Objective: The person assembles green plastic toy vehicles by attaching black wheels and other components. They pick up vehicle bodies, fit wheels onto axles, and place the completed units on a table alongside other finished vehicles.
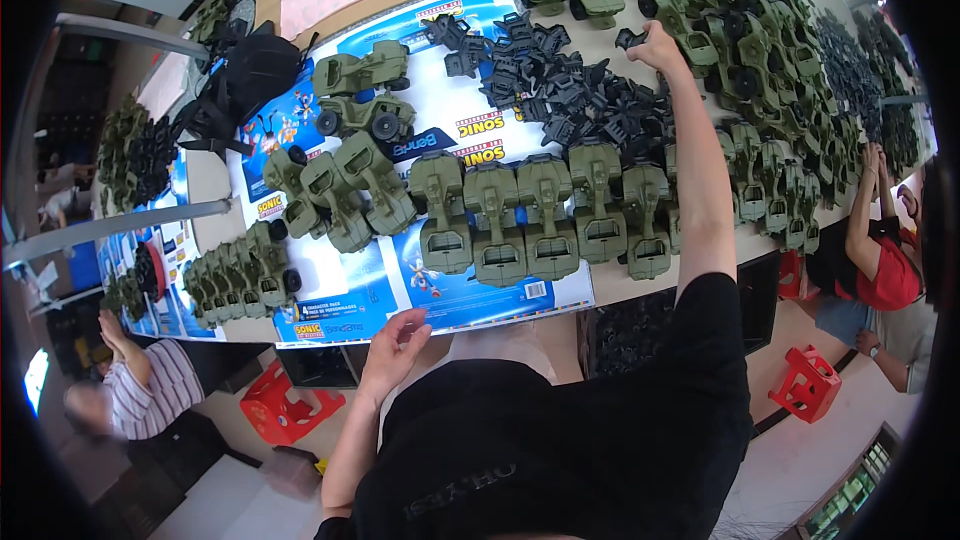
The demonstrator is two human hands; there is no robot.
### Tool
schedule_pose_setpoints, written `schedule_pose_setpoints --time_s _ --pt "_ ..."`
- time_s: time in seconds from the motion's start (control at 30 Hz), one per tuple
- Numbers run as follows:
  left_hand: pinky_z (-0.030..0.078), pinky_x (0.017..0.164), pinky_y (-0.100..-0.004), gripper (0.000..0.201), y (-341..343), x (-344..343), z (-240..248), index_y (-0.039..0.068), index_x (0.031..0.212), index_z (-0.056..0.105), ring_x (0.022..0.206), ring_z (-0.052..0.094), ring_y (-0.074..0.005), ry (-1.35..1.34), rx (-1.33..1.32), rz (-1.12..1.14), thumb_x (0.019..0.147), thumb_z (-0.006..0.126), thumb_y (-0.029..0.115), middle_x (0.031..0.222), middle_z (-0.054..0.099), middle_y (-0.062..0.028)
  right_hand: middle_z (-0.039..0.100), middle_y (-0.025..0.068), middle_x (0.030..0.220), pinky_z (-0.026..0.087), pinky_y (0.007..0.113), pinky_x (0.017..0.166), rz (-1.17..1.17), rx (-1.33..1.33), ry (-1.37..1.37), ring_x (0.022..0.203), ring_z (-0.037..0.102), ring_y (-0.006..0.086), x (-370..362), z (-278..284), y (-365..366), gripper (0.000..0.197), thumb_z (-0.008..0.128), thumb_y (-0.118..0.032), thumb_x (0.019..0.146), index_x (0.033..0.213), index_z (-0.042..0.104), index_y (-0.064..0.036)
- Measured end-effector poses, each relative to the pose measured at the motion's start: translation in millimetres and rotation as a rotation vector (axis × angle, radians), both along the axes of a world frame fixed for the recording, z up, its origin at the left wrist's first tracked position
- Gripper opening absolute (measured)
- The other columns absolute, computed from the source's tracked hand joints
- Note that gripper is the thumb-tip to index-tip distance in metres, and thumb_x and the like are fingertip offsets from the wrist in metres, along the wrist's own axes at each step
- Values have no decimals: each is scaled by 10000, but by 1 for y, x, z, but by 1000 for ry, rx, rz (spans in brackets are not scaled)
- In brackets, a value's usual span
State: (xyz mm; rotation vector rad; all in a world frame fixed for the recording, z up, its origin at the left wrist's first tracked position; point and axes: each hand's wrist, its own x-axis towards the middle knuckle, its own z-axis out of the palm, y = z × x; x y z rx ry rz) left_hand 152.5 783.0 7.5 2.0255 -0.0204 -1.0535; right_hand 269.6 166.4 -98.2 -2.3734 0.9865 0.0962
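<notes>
My right hand point(658, 48) reaches far across the table with its fingers closed on a small dark grey plastic part point(629, 38). Just left of it spreads a loose pile of similar dark grey plastic parts point(560, 80). My left hand point(393, 352) is by the table's near edge, fingers apart and slightly bent, holding nothing. Between my arms stands a row of olive-green toy quad bikes point(548, 215). Further toy quad bikes point(362, 68) lie at the left, beyond the row. Black wheels show on some of them.
Printed blue-and-white sheets point(480, 285) cover part of the table. Many green toy vehicles point(740, 40) crowd the right side. A black bag point(262, 68) sits at the far left, near a metal rail point(130, 225). Red stools point(806, 383) and other people are on both sides.
</notes>
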Motion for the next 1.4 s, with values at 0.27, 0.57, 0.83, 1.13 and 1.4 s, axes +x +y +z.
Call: schedule_pose_setpoints --time_s 0.27,0.57,0.83,1.13,1.4 --pt "491 780 -276 432 -82 43 32 26 1311 427 961 610 -176 -10 -538 103 919 571 139 1185 554 -87 501 72 1042 447 247 641 472 419 -538 799 530 133 -85 159 225 658 644 64 682 1287 456 -115" --pt "536 665 -262 269 -65 44 18 15 1132 577 746 642 -137 449 -878 302 908 611 159 933 655 -79 535 102 1188 469 325 821 478 872 -548 1003 557 218 -147 165 367 717 716 -47 710 1363 423 -100" --pt "538 660 -280 350 -21 99 8 11 1047 624 776 666 -178 343 -386 -127 939 552 336 859 670 -101 578 88 1158 446 285 884 169 767 -706 992 563 151 -164 115 441 587 712 -46 765 1311 494 -48" --pt "529 780 -385 966 -76 210 -55 -148 1371 164 926 657 -305 -566 587 -218 790 666 437 1029 650 -205 516 77 1140 475 275 852 -115 738 -725 988 580 146 -188 123 473 578 695 10 777 1311 474 -11" --pt "518 735 -414 889 -38 182 -25 -110 1400 121 841 650 -370 -784 378 -283 743 645 177 887 660 -227 572 76 1150 457 249 783 -5 794 -733 971 577 135 -191 129 446 590 701 -23 786 1327 466 -26"
